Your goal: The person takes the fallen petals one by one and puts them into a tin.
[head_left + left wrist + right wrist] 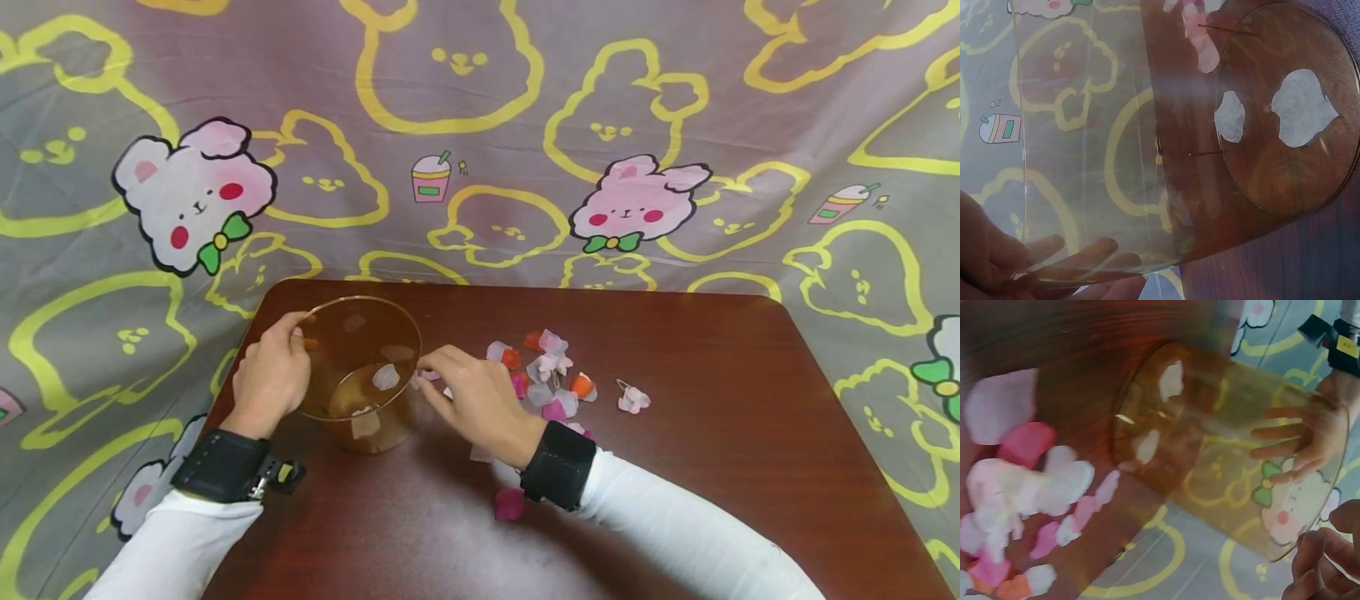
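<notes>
A see-through amber bucket [372, 429] stands on the left part of the table, its round mouth facing up. White petals [1304, 107] show at its bottom through the tinted wall. My left hand [273, 371] grips the rim on the left, with several fingers [1285, 432] visible through the plastic in the right wrist view. On the opposite side my right hand [476, 400] has bent fingers and thumb pinching at the rim. Its curled fingers [1319, 562] are right at the rim's edge in the right wrist view.
Loose pink, white and orange petals [555, 408] lie in a pile right of the bucket. A small pale flower [634, 400] with a stem lies farther right. The brown table [712, 500] meets a patterned cloth [480, 242] at the back.
</notes>
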Available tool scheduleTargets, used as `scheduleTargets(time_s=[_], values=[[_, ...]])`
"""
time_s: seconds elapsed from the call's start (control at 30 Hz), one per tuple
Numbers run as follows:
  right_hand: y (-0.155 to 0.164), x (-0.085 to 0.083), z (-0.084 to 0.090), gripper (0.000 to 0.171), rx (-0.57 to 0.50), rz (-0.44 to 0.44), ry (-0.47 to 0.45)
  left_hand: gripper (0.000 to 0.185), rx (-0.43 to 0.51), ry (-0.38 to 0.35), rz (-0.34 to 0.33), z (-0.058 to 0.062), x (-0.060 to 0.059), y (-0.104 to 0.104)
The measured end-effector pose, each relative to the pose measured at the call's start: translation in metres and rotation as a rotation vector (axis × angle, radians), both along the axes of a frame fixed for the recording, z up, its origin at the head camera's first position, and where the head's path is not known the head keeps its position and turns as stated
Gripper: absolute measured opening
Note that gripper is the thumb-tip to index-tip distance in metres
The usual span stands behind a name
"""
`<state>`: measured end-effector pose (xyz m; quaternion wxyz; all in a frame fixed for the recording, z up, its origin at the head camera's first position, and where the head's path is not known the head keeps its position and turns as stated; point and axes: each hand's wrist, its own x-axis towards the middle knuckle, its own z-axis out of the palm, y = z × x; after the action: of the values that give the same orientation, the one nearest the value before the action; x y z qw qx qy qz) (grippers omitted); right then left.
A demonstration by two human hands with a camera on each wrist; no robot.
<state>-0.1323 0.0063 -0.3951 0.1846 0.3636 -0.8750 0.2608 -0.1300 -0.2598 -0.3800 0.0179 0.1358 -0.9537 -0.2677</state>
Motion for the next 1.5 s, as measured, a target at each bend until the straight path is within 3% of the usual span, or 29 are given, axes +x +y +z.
scheduleTargets(time_s=[0.37, 0.83, 1.3, 1.5], values=[[0.023, -0.007, -0.023, 0.016, 0.065, -0.061, -0.085, 0.046, -0.006, 0.003, 0.001, -0.001, -0.001, -0.002], [0.058, -0.015, -0.046, 0.023, 0.148, -0.204, -0.140, 0.046, -0.001, 0.012, 0.006, -0.003, -0.001, -0.001], [0.104, -0.029, -0.045, 0.025, 0.166, -0.364, -0.269, 0.046, 0.000, 0.013, 0.008, -0.003, -0.003, 0.000], [0.123, -0.034, -0.054, 0.022, 0.175, -0.413, -0.287, 0.046, -0.007, 0.008, 0.004, -0.002, -0.003, 0.000]])
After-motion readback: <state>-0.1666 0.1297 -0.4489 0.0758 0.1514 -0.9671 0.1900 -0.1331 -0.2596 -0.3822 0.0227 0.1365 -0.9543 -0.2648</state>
